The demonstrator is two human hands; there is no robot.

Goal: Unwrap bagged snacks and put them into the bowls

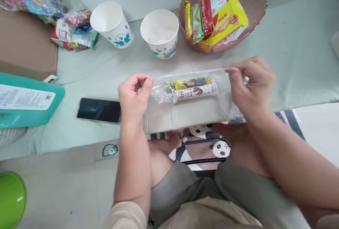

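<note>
A clear plastic bag (162,96) is stretched between my two hands above the near edge of the cloth-covered surface. My left hand (134,93) is closed, pinching the bag's left end between thumb and fingers. At the opposite end, my right hand (253,82) grips the upper right corner, thumb pressed to the fingers. Inside the bag lie a white snack packet (196,93) with brown print, a yellow-and-dark packet (189,83) behind it, and something green at their left.
Two paper cups (122,33) and a pink ribbed bowl (251,3) of wrapped snacks stand behind the bag. A phone (99,110) lies left. Bagged snacks (75,33), a cardboard box (26,42) and a teal container (29,116) are farther left. A green rounded object (12,200) stands below.
</note>
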